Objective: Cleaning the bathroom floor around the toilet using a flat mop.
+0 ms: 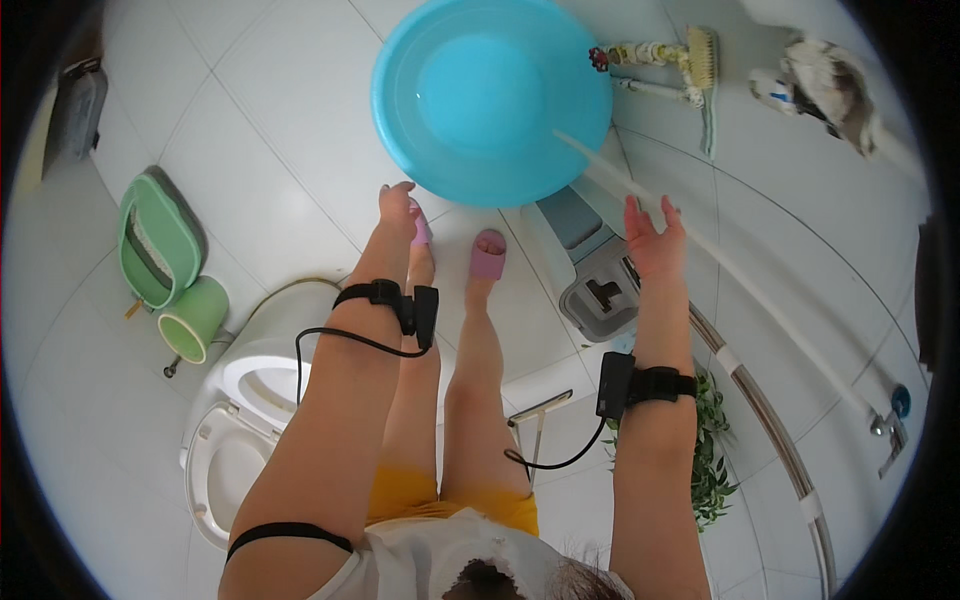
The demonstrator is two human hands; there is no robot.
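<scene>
- Head view looked straight down over your legs onto a white tiled bathroom floor (270, 110).
- Far left, a green lidded bin (155, 240) lay on the floor with a pale green cup (193, 318) just beside it, and a white toilet (235, 420) with its lid up stood below them.
- Your left hand (397, 208) hung near the lower left rim of the blue basin (490, 95); its fingers were loosely together and pointing down, the grip closed on nothing, and I could not tell whether a fingertip touched the rim.
- A black strap with a small box and cable sat on your left wrist (385, 298).
- The blue basin rested on the floor ahead of your feet, holding clear water, between your two hands and nearer the left one.
- Your pink slippers (488, 255) stood just below the basin's near edge.
- A grey and white floor scale (598, 290) lay to the right of the slippers.
- Your right hand (652, 240) was raised with fingers spread apart, the grip empty, just beside a long white pipe (740, 280) that ran from the basin's right rim toward a wall fitting.
- Top right, a scrubbing brush (700, 60) and a crumpled cloth (825, 80) lay on the tiles.
- A green plant (712, 460) sat by your right forearm.
</scene>
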